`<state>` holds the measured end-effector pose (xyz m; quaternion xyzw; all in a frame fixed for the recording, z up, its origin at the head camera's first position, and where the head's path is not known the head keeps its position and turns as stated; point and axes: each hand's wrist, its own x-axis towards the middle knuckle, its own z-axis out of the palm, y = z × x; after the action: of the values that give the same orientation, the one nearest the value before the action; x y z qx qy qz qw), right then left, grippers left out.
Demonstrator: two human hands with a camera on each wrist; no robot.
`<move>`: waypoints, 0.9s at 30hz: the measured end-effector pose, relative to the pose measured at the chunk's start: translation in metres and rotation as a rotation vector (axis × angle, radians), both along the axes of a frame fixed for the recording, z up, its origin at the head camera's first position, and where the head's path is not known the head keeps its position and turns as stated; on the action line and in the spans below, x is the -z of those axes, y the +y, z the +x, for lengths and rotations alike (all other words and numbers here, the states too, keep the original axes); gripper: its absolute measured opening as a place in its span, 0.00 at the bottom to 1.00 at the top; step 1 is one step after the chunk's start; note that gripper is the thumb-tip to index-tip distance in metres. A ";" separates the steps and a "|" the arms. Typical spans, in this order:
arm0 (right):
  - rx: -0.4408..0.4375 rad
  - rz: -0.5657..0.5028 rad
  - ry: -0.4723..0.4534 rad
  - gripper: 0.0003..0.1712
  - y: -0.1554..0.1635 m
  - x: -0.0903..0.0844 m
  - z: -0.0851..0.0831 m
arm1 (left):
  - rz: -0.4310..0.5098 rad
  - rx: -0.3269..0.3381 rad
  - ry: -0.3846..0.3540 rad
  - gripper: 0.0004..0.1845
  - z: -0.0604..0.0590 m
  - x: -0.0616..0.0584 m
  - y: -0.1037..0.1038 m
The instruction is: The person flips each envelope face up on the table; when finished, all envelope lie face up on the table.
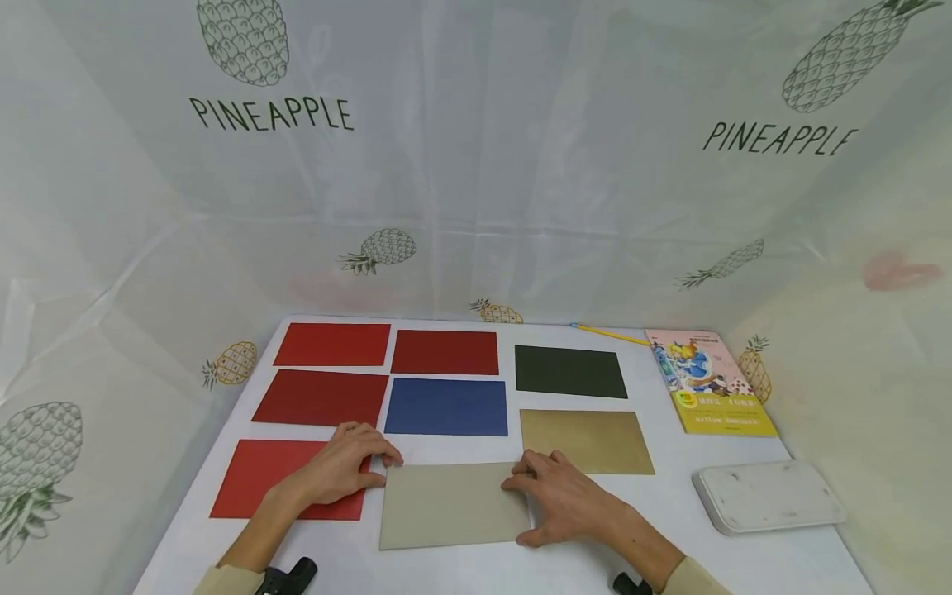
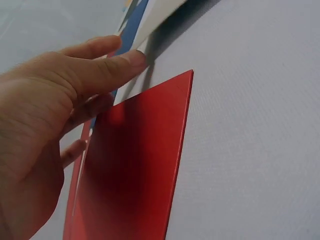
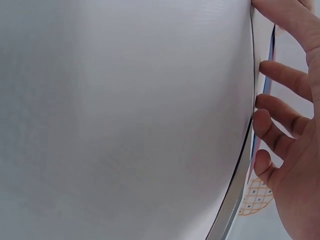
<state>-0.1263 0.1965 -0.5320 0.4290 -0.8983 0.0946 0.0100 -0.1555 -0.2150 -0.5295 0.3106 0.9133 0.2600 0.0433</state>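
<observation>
A beige card (image 1: pixel 454 506) lies between my two hands at the near middle of the table. My left hand (image 1: pixel 338 469) holds its left edge, with thumb and forefinger at the upper corner. In the left wrist view, a shadow falls beneath the beige card (image 2: pixel 162 19), so that part looks slightly raised. A red card (image 1: pixel 253 479) lies partly under my left hand and wrist. My right hand (image 1: pixel 568 500) holds the right edge, forefinger near the top corner and thumb lower down. Beyond the right hand lies a gold card (image 1: pixel 587 442); a blue card (image 1: pixel 446 406) lies behind the beige one.
Further red cards (image 1: pixel 330 345) fill the back left of the white table (image 1: pixel 476 570). A dark green card (image 1: pixel 571 372) lies back right. Near the right edge are a pencil (image 1: pixel 610 333), a picture book (image 1: pixel 710 384) and a white case (image 1: pixel 769 496). Pineapple-print curtains (image 1: pixel 506 165) surround the table.
</observation>
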 end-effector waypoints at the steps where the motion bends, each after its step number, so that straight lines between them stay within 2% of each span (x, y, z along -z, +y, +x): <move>1: 0.000 0.000 -0.001 0.38 0.000 0.000 0.000 | 0.005 0.001 -0.001 0.20 0.000 0.000 0.000; 14: -0.024 0.019 0.000 0.40 0.001 -0.001 -0.001 | 0.161 -0.015 0.045 0.17 -0.003 0.005 -0.002; 20: -0.058 -0.009 -0.021 0.31 0.004 -0.007 -0.001 | 0.199 -0.052 0.045 0.18 -0.003 0.006 -0.003; 27: -0.096 -0.108 -0.099 0.20 0.012 -0.020 -0.007 | 0.251 -0.090 0.061 0.18 -0.004 0.007 -0.004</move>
<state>-0.1330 0.2084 -0.5119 0.4651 -0.8697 0.1642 -0.0157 -0.1596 -0.2194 -0.5362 0.2801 0.8875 0.3642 -0.0352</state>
